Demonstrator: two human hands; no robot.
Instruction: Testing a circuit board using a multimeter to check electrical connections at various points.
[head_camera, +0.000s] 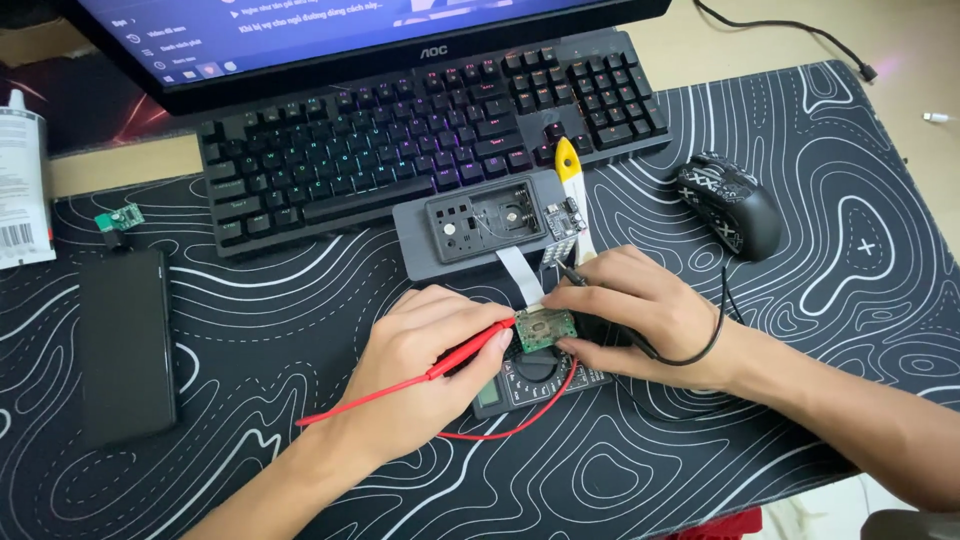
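At the centre of the frame we see the left hand (425, 350) with its fingers pinching a red probe (470, 348), whose tip touches a small green circuit board (545, 328). The right hand (640, 318) has its fingers closed on that board's right edge and on a black probe (572, 272). The board sits just above a dark multimeter (530, 380) on the patterned counter (800, 300). Just above lie a grey opened device case (480, 232) and a white ribbon cable (520, 272). Farther up are a keyboard (420, 130), and to the right a mouse (730, 205).
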